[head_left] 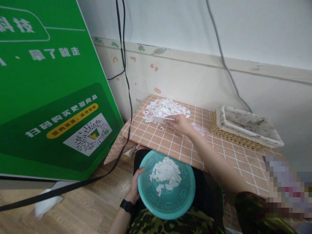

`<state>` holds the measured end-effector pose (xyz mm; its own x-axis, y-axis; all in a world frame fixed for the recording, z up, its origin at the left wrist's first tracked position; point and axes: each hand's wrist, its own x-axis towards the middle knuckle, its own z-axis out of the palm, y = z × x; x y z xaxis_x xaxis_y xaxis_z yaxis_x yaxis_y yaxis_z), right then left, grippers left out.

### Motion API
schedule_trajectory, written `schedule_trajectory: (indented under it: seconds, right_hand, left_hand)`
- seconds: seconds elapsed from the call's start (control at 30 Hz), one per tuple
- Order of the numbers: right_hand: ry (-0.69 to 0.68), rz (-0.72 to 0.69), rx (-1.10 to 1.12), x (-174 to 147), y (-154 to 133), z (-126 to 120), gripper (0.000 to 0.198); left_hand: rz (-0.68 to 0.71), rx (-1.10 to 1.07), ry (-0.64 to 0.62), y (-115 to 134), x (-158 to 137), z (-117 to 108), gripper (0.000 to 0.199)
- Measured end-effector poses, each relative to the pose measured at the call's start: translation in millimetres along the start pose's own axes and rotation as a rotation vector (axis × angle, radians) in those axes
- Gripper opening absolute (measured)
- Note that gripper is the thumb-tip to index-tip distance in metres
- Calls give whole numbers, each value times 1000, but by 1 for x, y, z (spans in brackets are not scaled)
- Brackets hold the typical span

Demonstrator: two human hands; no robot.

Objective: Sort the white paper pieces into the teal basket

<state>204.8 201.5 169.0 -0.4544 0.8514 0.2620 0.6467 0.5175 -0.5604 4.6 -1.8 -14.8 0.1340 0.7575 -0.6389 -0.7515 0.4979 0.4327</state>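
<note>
My right hand [180,123] grips the handle end of a flat, pale scraper-like blade [159,120]. The blade reaches left along the front edge of a heap of torn paper scraps [165,106], white with some pink, on the table. With my left hand [136,182], a watch on its wrist, I hold the left rim of a round teal plastic colander [143,198]. It rests over my lap, just below the table edge. A smaller pile of paper scraps [167,174] lies inside it.
A checked pink-brown cloth covers the table [180,148]. At its right back stands a fabric-lined wicker basket [215,125]; pink scraps [198,129] lie nearby. A green sign [56,74] stands at left. A black strap [128,97] hangs across the view.
</note>
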Motion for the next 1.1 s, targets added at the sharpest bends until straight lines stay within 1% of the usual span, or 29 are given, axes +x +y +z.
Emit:
schedule_trajectory:
  seconds: [0.1,0.2,0.33,0.53,0.7,0.8,0.93,1.03,1.1]
  right_hand:
    - [15,-13,-8,-1,-1,4,25]
    - [23,-56,-29,-3,1,8,25]
    - [32,-70,-132,-3,2,6,25]
    - [39,-59,-308,13,-12,-2,25]
    - [40,-36,-327,23,-21,0,24]
    - [7,-59,-343,20,-23,-6,23]
    - [-61,-94,-367,13,-26,-24,22]
    - [-93,-72,-386,9,-27,-34,22]
    - [-80,-46,-403,7,-27,-38,21]
  left_hand:
    - [-9,5,3,1,-1,0,27]
    - [-4,12,19,0,-1,0,26]
    - [15,1,11,0,1,-1,23]
    - [4,9,1,-1,3,-4,25]
    - [-17,18,-33,-1,2,-3,29]
    - [-2,28,-22,-1,2,-3,28]
    - [42,22,17,-1,3,-3,23]
    - [26,17,9,-1,3,-4,24]
    - [12,13,3,-1,3,-4,25]
